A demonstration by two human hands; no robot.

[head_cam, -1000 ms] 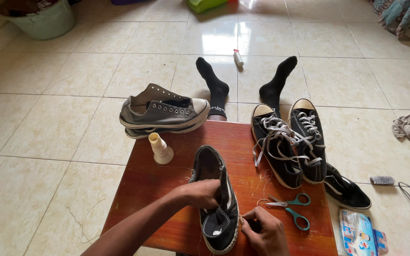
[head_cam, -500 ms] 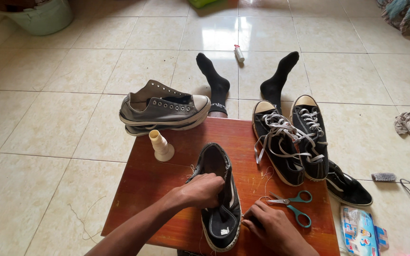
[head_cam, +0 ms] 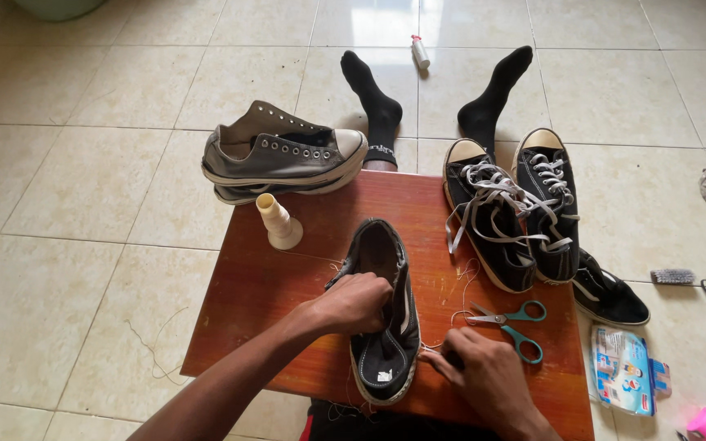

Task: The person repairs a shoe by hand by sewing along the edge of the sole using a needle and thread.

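Observation:
A dark grey laceless sneaker (head_cam: 382, 327) lies on the small red-brown wooden table (head_cam: 271, 286), toe toward me. My left hand (head_cam: 353, 302) grips its side at the opening. My right hand (head_cam: 480, 371) rests on the table just right of the shoe's sole, fingers pinched on a thin white thread (head_cam: 459, 306) that curls over the tabletop. Teal-handled scissors (head_cam: 512, 322) lie just beyond my right hand.
A cream thread spool (head_cam: 277, 222) stands at the table's left. Two stacked grey sneakers (head_cam: 283, 155) overhang the far left corner; black laced sneakers (head_cam: 512, 208) sit at right, another (head_cam: 610, 290) on the floor. My black-socked feet (head_cam: 377, 102) stretch ahead. A blue packet (head_cam: 623, 367) lies on the tiles.
The view has dipped closer to the table. My right hand slid from the shoe's heel to its right side, pulling thread; my left hand keeps hold of the shoe.

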